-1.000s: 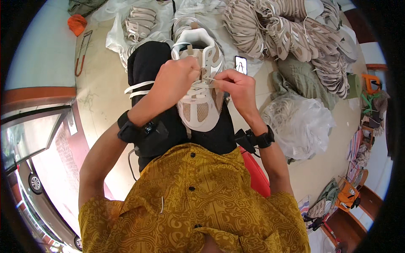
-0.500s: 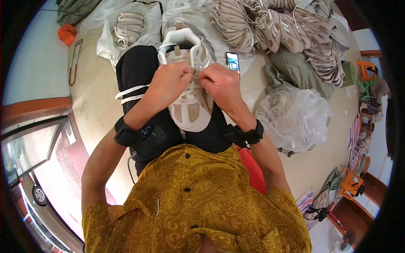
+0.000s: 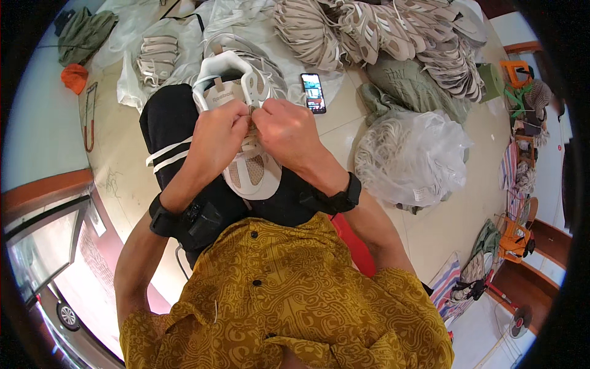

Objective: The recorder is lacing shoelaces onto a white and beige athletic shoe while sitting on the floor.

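Observation:
A white and beige sneaker (image 3: 253,181) rests on my lap, its toe towards me and its padded collar facing away. Over its lacing area my left hand (image 3: 216,132) and my right hand (image 3: 287,132) meet, both closed, knuckles up. A white shoelace (image 3: 251,147) crosses the shoe just below them. My right hand pinches the lace beside the eyelet row; my left fingertips press in close to it, and what they grip is hidden. White laces (image 3: 169,163) lie across my dark-trousered left thigh.
Rows of beige shoe uppers (image 3: 307,37) lie at the far right. A lit phone (image 3: 313,93) is on the floor, beyond my right hand. Further right are a clear plastic bag (image 3: 412,160) of white laces and a green sack (image 3: 418,92). More uppers (image 3: 158,58) sit far left.
Both hands have come together over the lacing area, the right hand moving in beside the left at the eyelets. The whole view has shifted, so the scene sits further left.

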